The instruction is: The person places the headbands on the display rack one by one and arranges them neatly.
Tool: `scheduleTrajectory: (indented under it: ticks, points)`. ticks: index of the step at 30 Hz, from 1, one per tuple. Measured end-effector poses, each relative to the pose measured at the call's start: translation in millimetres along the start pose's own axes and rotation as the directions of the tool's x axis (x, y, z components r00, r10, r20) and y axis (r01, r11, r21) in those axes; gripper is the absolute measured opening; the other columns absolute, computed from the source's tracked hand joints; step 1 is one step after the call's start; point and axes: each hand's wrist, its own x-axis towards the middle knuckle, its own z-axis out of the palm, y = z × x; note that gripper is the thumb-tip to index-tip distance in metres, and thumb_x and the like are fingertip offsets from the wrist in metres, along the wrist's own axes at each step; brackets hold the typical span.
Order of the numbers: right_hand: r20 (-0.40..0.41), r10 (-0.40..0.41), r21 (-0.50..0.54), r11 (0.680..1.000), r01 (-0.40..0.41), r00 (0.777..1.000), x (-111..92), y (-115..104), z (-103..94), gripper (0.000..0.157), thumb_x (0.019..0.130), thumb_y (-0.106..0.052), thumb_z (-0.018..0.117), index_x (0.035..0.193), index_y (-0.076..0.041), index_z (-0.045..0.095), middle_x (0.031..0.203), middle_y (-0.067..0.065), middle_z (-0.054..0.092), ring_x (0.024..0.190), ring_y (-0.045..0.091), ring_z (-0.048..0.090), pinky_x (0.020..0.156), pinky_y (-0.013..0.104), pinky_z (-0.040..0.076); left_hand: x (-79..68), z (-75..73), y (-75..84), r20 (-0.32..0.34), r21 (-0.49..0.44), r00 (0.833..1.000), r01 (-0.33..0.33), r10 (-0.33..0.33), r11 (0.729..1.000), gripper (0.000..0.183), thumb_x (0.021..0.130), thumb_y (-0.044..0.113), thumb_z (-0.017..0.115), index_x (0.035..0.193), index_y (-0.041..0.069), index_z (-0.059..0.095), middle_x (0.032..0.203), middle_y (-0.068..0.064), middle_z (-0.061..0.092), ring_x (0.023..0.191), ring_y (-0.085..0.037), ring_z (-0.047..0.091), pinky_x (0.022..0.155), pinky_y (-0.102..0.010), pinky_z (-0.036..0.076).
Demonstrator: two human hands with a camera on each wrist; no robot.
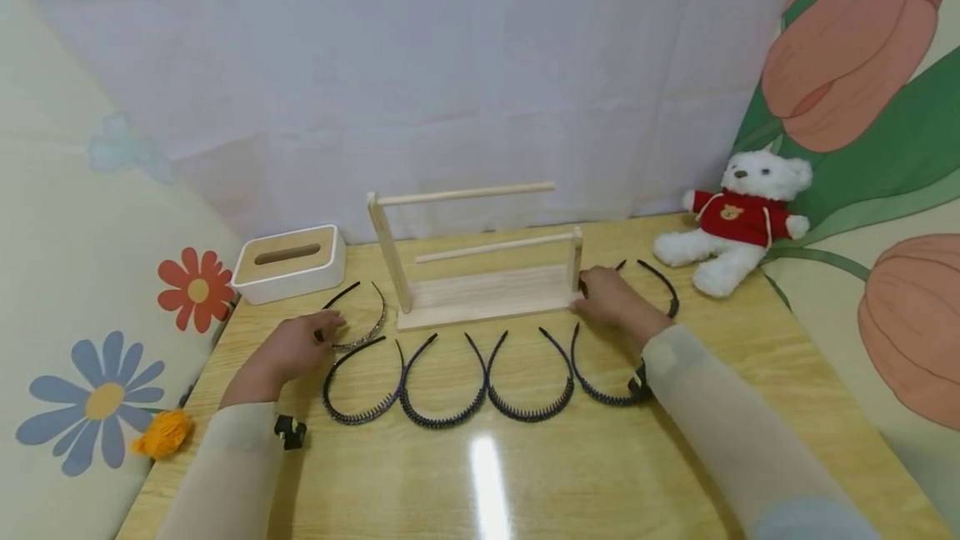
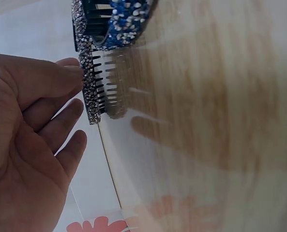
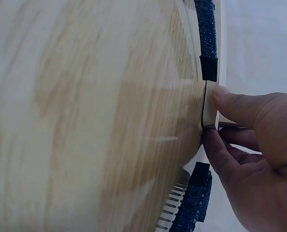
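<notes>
My left hand (image 1: 294, 348) is at the left end of the table, beside a glittery silver-and-black toothed headband (image 2: 89, 92). In the left wrist view the thumb tip meets its outer edge, and the other fingers are loosely bent. My right hand (image 1: 611, 298) grips the right end of the base of a wooden two-bar rack (image 1: 487, 294), thumb on one side and fingers on the other. Several dark toothed headbands lie in a row before the rack, among them a blue-black headband (image 1: 442, 422). Another dark headband (image 1: 673, 304) lies at the right, partly hidden by my right hand.
A white tissue box (image 1: 292, 275) with a wooden lid stands at the back left. A white teddy bear (image 1: 742, 219) in a red top sits at the back right. An orange fluffy thing (image 1: 163, 433) is at the left table edge. Pale cloth hangs behind.
</notes>
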Motion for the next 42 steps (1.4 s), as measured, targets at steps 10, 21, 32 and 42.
scheduleTrajectory:
  ticks: [10, 21, 32, 42]
  points:
    - [0.01, 0.034, 0.036, 0.999, -0.035, 0.999, 3, -1, -1.0, 0.047, 0.104, -0.024, 0.076, 0.136, 0.01, 0.066, 0.132, 0.027, 0.072, 0.124, 0.043, 0.069, 0.11, 0.055, 0.058, -3.3, 1.1, -7.6, -0.02, 0.07, 0.999, -0.035, 0.037, 0.997, 0.037, 0.097, -0.005, 0.064, 0.131, 0.002, 0.076, 0.131, -0.028, 0.075, 0.126, -0.055, 0.067, 0.103, -0.069, 0.056]
    - [0.007, 0.028, 0.044, 0.999, -0.029, 1.0, 2, 0, 0.5, 0.045, 0.102, -0.022, 0.078, 0.132, 0.01, 0.069, 0.13, 0.027, 0.073, 0.123, 0.043, 0.07, 0.11, 0.056, 0.056, -8.4, 8.5, -8.8, -0.111, 0.129, 0.987, -0.103, 0.118, 0.986, 0.017, 0.098, -0.005, 0.073, 0.106, 0.006, 0.083, 0.114, -0.024, 0.08, 0.109, -0.05, 0.074, 0.097, -0.067, 0.059]
    - [0.0, 0.03, 0.063, 0.998, -0.03, 1.0, 0, 3, -1.5, 0.047, 0.103, -0.02, 0.077, 0.136, 0.01, 0.067, 0.137, 0.029, 0.07, 0.131, 0.046, 0.066, 0.115, 0.057, 0.053, -26.5, -12.1, 21.4, -0.283, -0.05, 0.958, -0.055, 0.039, 0.997, 0.023, 0.112, 0.01, 0.061, 0.126, -0.004, 0.073, 0.116, -0.027, 0.078, 0.106, -0.048, 0.074, 0.08, -0.057, 0.062]
    - [0.008, 0.015, 0.047, 0.999, -0.016, 1.0, 1, 2, -2.2, 0.042, 0.102, -0.021, 0.078, 0.13, 0.01, 0.069, 0.129, 0.028, 0.073, 0.124, 0.045, 0.069, 0.111, 0.056, 0.056, -29.1, -38.6, 29.5, -0.236, -0.753, 0.948, -0.039, -0.215, 0.657, 0.042, 0.117, 0.021, 0.053, 0.148, -0.007, 0.056, 0.111, 0.011, 0.079, 0.099, 0.008, 0.071, 0.088, -0.008, 0.058]
